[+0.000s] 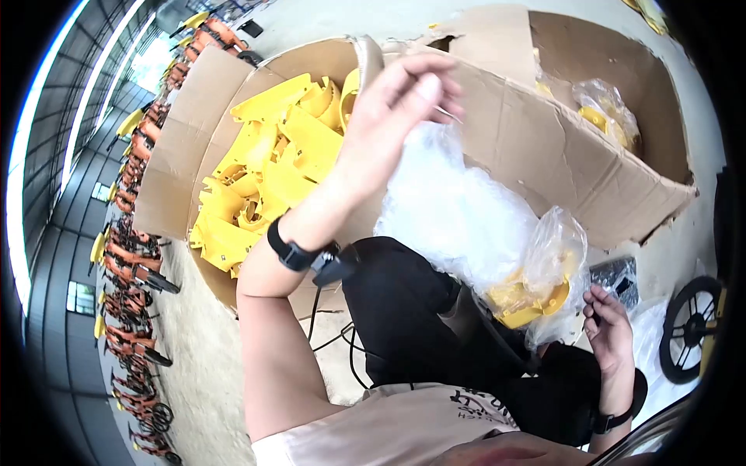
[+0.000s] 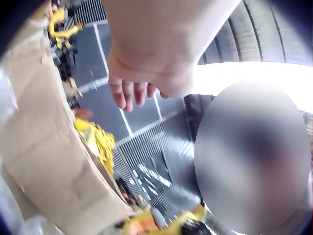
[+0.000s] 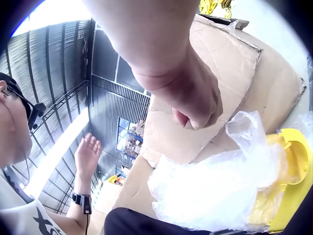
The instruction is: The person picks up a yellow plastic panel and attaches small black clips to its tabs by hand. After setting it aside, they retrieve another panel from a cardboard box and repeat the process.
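My left hand [image 1: 408, 97] is raised over the edge of the carton of yellow parts, its fingers loosely bent and apart. In the left wrist view the same hand [image 2: 146, 73] shows nothing in its fingers. Low at the right, my right hand [image 1: 610, 326] has curled fingers, close beside a clear plastic bag [image 1: 556, 241] with a yellow plastic part [image 1: 536, 307] inside. I cannot tell whether the right hand [image 3: 195, 100] holds anything. White plastic wrapping [image 1: 458, 213] lies between my knee and the cartons.
An open carton [image 1: 179, 155] holds yellow plastic parts [image 1: 268, 163]. Another long carton [image 1: 567, 147] stands at the right with a bagged yellow part [image 1: 610, 113] in it. A black wheel [image 1: 688, 330] is at far right; orange bikes [image 1: 132, 268] line the left. Cables [image 1: 342, 338] hang by my leg.
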Tool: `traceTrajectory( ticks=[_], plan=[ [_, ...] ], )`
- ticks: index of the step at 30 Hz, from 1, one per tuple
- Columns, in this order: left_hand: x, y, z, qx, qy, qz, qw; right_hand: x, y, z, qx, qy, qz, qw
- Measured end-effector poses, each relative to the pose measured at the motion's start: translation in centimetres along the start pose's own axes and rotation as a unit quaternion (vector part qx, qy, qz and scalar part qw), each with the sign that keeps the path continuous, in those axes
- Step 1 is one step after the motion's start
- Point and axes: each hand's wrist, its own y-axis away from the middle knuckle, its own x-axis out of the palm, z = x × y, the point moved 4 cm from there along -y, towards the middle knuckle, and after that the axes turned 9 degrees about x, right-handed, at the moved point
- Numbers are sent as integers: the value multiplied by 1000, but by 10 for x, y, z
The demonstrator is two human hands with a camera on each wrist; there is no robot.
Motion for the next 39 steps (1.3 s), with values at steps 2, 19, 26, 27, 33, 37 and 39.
traceTrajectory(
  ticks=[2, 19, 26, 27, 33, 37, 39],
  plan=[
    [67, 17, -33, 149, 32, 115, 982, 7, 4, -2, 17, -1, -16, 1000],
    [247, 55, 35, 101, 22, 316, 943, 32, 46, 19, -121, -31, 119, 985],
    [258, 64, 64, -3, -3, 288, 958, 28, 44, 13, -94, 24, 70, 993],
    [258, 65, 65, 4, -15, 277, 961, 29, 44, 10, -93, 32, 60, 993],
    [255, 69, 72, 45, -60, 261, 962, 29, 35, 2, -77, 24, 46, 996],
    [254, 70, 78, 107, -82, 271, 953, 29, 34, 3, -70, 33, 28, 997],
    [253, 69, 79, 109, -74, 272, 953, 30, 33, 5, -67, 39, 28, 997]
  ],
)
